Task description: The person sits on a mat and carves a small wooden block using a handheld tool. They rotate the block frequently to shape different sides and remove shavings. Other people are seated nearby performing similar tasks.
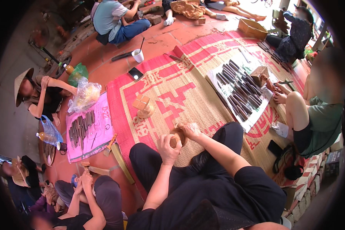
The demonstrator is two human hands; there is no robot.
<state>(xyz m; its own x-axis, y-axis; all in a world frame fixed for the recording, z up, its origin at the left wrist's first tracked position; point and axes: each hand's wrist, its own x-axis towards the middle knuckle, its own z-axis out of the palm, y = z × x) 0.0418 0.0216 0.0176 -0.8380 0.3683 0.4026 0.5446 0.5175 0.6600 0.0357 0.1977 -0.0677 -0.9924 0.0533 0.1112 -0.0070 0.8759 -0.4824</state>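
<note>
Above my crossed legs, my left hand is closed around the near left side of a small rounded brown wooden piece. My right hand bends over its far right side with the fingers curled. Whether a small tool sits in the right fingers is hidden. Beyond my hands, a pale wooden block rests on a round wooden piece on the red and straw-coloured woven mat.
Rows of dark-handled carving tools lie on a white cloth to the right. More tools cover a pink cloth at left. A phone and white cup stand farther off. Several people sit around the mat.
</note>
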